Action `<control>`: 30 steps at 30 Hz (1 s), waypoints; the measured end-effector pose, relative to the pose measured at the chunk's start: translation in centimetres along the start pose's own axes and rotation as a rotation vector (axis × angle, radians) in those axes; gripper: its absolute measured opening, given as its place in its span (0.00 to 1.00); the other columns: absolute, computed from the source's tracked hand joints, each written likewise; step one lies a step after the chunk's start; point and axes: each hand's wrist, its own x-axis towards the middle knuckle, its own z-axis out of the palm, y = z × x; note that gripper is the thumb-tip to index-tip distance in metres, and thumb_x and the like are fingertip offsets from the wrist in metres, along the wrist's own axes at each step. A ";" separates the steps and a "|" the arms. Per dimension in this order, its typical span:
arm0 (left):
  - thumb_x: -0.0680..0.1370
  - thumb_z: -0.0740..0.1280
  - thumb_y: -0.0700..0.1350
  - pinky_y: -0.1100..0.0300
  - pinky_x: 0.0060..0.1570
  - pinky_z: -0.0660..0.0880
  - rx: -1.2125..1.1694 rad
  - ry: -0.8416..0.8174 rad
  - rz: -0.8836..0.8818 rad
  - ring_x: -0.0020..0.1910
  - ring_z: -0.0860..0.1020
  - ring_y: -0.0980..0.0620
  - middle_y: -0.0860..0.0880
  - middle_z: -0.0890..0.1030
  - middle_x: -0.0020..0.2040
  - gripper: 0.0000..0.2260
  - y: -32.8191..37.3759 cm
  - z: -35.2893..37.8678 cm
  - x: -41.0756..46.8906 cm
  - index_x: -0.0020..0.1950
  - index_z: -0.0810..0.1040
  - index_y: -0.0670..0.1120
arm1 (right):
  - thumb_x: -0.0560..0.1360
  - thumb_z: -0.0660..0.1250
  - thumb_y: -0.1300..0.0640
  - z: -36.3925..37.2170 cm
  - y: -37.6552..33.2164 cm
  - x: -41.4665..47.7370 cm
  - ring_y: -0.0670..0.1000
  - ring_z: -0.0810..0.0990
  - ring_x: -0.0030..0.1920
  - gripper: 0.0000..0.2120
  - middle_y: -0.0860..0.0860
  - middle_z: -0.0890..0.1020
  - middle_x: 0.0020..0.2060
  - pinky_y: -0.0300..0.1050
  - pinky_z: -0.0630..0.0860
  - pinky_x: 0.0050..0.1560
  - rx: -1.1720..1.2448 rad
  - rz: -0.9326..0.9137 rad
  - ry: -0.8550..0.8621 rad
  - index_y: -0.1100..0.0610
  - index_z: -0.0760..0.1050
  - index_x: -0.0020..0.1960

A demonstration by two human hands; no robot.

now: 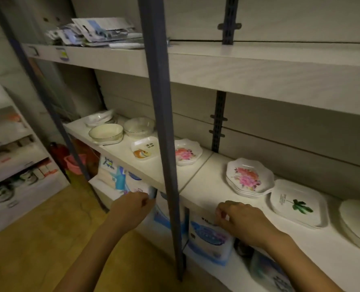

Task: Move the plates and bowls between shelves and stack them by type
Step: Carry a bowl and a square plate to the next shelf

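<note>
bowls (120, 131) left on shelf (206, 186), plates (280, 186) right

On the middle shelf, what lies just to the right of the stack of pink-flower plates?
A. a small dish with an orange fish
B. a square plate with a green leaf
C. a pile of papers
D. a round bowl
B: the square plate with a green leaf lies right beside the stack of pink-flower plates, while the bowls and the fish dish stand farther left on the same shelf.
</note>
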 end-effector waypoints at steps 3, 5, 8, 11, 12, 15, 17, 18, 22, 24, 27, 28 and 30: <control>0.79 0.56 0.54 0.55 0.43 0.76 0.059 0.032 0.003 0.42 0.80 0.49 0.45 0.82 0.42 0.16 -3.8 -1.8 0.7 0.38 0.74 0.47 | 0.78 0.55 0.47 1.1 -4.1 2.8 0.51 0.76 0.46 0.06 0.49 0.78 0.49 0.43 0.68 0.42 0.030 -0.016 -0.036 0.47 0.68 0.45; 0.79 0.57 0.54 0.56 0.42 0.76 0.045 0.040 -0.009 0.41 0.80 0.49 0.44 0.82 0.42 0.18 -6.1 -2.8 1.2 0.42 0.77 0.43 | 0.78 0.55 0.48 1.4 -6.8 4.6 0.51 0.75 0.45 0.06 0.48 0.77 0.47 0.43 0.69 0.42 0.076 -0.027 -0.057 0.48 0.68 0.45; 0.79 0.57 0.54 0.56 0.43 0.77 0.048 0.030 -0.011 0.41 0.80 0.49 0.45 0.83 0.43 0.17 -9.2 -3.9 2.5 0.45 0.78 0.43 | 0.80 0.53 0.52 1.4 -10.3 7.4 0.54 0.77 0.52 0.11 0.52 0.78 0.55 0.48 0.75 0.50 0.108 -0.047 -0.043 0.53 0.72 0.53; 0.79 0.57 0.54 0.60 0.41 0.76 0.057 0.020 -0.009 0.41 0.79 0.52 0.47 0.82 0.45 0.15 -11.7 -4.8 4.4 0.48 0.77 0.45 | 0.80 0.53 0.55 1.8 -12.9 10.3 0.55 0.76 0.58 0.12 0.54 0.76 0.60 0.47 0.75 0.56 0.111 -0.062 -0.022 0.54 0.72 0.58; 0.79 0.57 0.54 0.62 0.39 0.74 0.057 0.022 -0.005 0.39 0.77 0.54 0.48 0.81 0.45 0.15 -12.6 -5.0 5.2 0.49 0.77 0.45 | 0.80 0.53 0.56 2.1 -13.6 11.4 0.55 0.76 0.58 0.11 0.53 0.76 0.60 0.46 0.75 0.56 0.110 -0.067 -0.011 0.54 0.72 0.58; 0.80 0.56 0.53 0.68 0.33 0.71 0.054 0.009 0.018 0.37 0.75 0.56 0.49 0.80 0.46 0.15 -15.1 -5.8 7.7 0.51 0.76 0.44 | 0.80 0.53 0.56 2.9 -15.2 15.1 0.54 0.78 0.56 0.11 0.53 0.78 0.58 0.45 0.74 0.53 0.090 -0.057 0.025 0.53 0.72 0.58; 0.80 0.55 0.52 0.66 0.36 0.73 0.090 -0.004 0.050 0.42 0.78 0.54 0.48 0.81 0.48 0.15 -16.7 -6.4 10.0 0.52 0.76 0.44 | 0.80 0.53 0.57 3.2 -15.8 17.6 0.54 0.78 0.55 0.12 0.54 0.78 0.58 0.45 0.74 0.52 0.092 -0.016 0.029 0.54 0.71 0.59; 0.80 0.55 0.52 0.64 0.39 0.75 0.120 -0.007 0.075 0.44 0.79 0.53 0.47 0.81 0.48 0.15 -17.5 -6.7 11.3 0.52 0.75 0.44 | 0.80 0.52 0.57 3.4 -15.9 18.9 0.55 0.78 0.55 0.12 0.54 0.77 0.58 0.45 0.74 0.52 0.099 0.004 0.032 0.54 0.71 0.59; 0.80 0.55 0.52 0.68 0.35 0.72 0.127 0.003 0.123 0.40 0.78 0.54 0.50 0.78 0.41 0.14 -20.2 -8.5 17.0 0.45 0.74 0.45 | 0.79 0.53 0.58 3.7 -16.1 24.1 0.54 0.76 0.57 0.14 0.54 0.76 0.60 0.43 0.72 0.54 0.077 0.098 0.065 0.53 0.70 0.63; 0.80 0.56 0.51 0.62 0.43 0.78 0.095 0.006 0.154 0.42 0.80 0.52 0.48 0.81 0.42 0.14 -21.2 -9.1 19.6 0.47 0.76 0.43 | 0.79 0.54 0.57 3.9 -16.3 26.4 0.54 0.76 0.58 0.15 0.54 0.76 0.61 0.43 0.72 0.55 0.102 0.167 0.068 0.52 0.69 0.64; 0.79 0.58 0.50 0.57 0.50 0.78 0.035 -0.010 0.189 0.44 0.80 0.50 0.46 0.81 0.42 0.12 -22.6 -9.8 23.0 0.42 0.74 0.45 | 0.79 0.53 0.56 4.4 -16.5 29.7 0.56 0.76 0.59 0.15 0.55 0.76 0.62 0.48 0.73 0.56 0.100 0.253 0.074 0.52 0.68 0.65; 0.79 0.58 0.49 0.58 0.49 0.78 0.031 -0.013 0.200 0.44 0.80 0.50 0.47 0.80 0.41 0.11 -23.0 -10.0 24.0 0.39 0.72 0.47 | 0.79 0.53 0.56 4.4 -16.5 30.7 0.57 0.76 0.59 0.16 0.55 0.76 0.62 0.49 0.73 0.57 0.091 0.286 0.071 0.52 0.68 0.65; 0.79 0.58 0.49 0.60 0.48 0.77 0.029 -0.018 0.230 0.43 0.80 0.51 0.47 0.80 0.40 0.10 -23.7 -10.1 25.9 0.38 0.70 0.49 | 0.79 0.52 0.56 4.8 -16.3 32.4 0.57 0.76 0.59 0.16 0.56 0.76 0.62 0.49 0.73 0.58 0.088 0.360 0.058 0.53 0.67 0.65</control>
